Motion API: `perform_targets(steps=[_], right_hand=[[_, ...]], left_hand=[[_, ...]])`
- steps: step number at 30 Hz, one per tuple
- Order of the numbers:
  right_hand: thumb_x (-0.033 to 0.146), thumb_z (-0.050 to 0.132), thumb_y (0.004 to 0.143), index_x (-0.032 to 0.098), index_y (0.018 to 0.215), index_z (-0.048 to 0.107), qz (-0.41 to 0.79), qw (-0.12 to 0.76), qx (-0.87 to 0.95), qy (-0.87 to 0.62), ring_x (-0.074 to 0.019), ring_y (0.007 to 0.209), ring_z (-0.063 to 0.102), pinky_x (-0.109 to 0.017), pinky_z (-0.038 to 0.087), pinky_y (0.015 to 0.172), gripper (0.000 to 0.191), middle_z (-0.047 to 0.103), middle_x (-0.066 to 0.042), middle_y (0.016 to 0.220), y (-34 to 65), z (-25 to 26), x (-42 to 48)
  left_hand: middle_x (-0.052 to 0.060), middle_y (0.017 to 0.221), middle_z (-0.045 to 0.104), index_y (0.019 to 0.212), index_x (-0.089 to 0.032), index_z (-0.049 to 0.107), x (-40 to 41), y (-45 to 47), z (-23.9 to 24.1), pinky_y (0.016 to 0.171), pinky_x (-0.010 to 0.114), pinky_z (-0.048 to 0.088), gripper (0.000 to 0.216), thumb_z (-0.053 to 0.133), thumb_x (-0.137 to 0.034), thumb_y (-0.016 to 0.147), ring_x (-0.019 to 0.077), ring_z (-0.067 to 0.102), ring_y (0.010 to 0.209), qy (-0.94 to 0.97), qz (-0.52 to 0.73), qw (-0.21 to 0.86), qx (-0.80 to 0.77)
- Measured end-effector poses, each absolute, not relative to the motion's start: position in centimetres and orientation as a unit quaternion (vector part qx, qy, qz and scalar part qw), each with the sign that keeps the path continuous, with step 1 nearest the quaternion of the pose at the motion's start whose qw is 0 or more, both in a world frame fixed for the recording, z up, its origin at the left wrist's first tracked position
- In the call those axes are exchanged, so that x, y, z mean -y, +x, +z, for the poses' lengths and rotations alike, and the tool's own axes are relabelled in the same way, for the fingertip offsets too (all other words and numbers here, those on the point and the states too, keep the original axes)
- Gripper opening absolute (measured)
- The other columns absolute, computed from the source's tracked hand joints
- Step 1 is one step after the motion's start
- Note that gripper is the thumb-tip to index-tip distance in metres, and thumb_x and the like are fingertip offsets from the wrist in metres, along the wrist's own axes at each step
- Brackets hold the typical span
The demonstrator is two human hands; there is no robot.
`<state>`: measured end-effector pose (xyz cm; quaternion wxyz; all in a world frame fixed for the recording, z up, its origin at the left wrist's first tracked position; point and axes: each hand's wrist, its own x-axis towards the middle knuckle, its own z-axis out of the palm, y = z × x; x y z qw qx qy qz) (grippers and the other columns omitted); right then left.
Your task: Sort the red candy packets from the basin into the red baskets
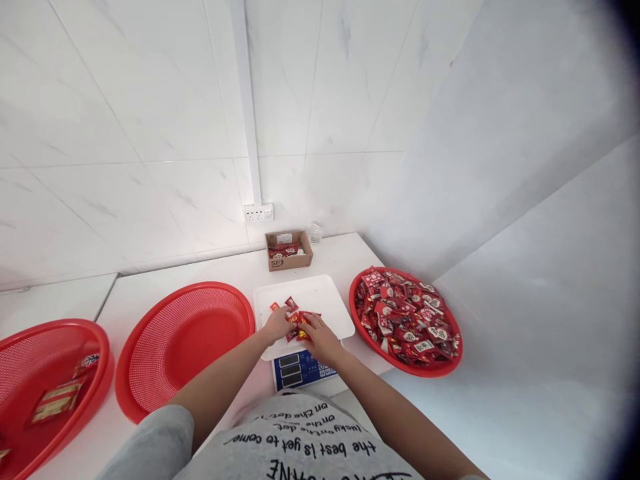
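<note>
Flanking the red packets [293,319] just below frame centre, left hand [278,325] and right hand [323,341] curl loosely, equally near; whether either grips one, can't tell!

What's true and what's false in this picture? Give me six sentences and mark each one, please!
1. The left hand and right hand are both at the small red packets on the tray. True.
2. The tray is bright green. False: the tray is white.
3. The round red basket on the picture's right side is heaped with packets. True.
4. The cardboard box sits on top of the tray. False: the cardboard box is beyond the tray, on the table.
5. The scale panel is yellow. False: the scale panel is mostly blue.
6. A white socket is on the wall. True.
</note>
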<state>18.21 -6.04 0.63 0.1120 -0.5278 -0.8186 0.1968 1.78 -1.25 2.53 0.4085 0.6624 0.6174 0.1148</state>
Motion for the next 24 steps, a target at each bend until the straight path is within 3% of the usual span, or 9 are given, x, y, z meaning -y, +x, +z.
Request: perform_targets(steps=[5,12,19,24], right_hand=[[0.024,0.055,0.08,0.019,0.125,0.052,0.201,0.098,0.814,-0.536,-0.027,0.133,0.028,-0.043,0.025,0.109,0.045,0.039,-0.011,0.14,18.1,0.4,6.1],[0.023,0.055,0.081,0.02,0.127,0.05,0.202,0.095,0.811,-0.54,-0.0269,0.134,0.026,-0.043,0.025,0.109,0.047,0.038,-0.01,0.141,18.1,0.2,6.1],[0.024,0.053,0.081,0.02,0.124,0.053,0.2,0.087,0.81,-0.545,-0.0262,0.133,0.027,-0.041,0.024,0.109,0.043,0.038,-0.01,0.141,18.0,0.9,6.2],[0.031,0.053,0.082,0.024,0.123,0.051,0.172,0.062,0.798,-0.574,-0.0288,0.136,0.02,-0.05,0.016,0.107,0.042,0.036,-0.009,0.143,17.1,1.6,6.4]], left_hand=[[0.008,0.096,0.067,0.112,-0.012,0.056,1.3,1.7,2.4,0.068,0.022,0.043,0.042,0.06,-0.022,0.072,0.0171,0.061,0.083,0.625,0.118,0.424,-0.645],[0.004,0.074,0.067,0.074,-0.015,0.066,1.2,2.0,2.3,0.068,0.025,0.041,0.012,0.058,-0.024,0.075,0.0172,0.06,0.076,0.636,0.127,0.416,-0.638],[0.005,0.084,0.066,0.074,-0.016,0.063,0.5,1.0,3.1,0.075,0.027,0.039,0.011,0.054,-0.021,0.077,0.0184,0.058,0.085,0.627,0.179,0.391,-0.65],[0.003,0.076,0.064,0.077,-0.015,0.059,0.9,-1.3,3.9,0.062,0.026,0.041,0.02,0.047,-0.03,0.079,0.017,0.058,0.072,0.572,0.207,0.422,-0.672]])
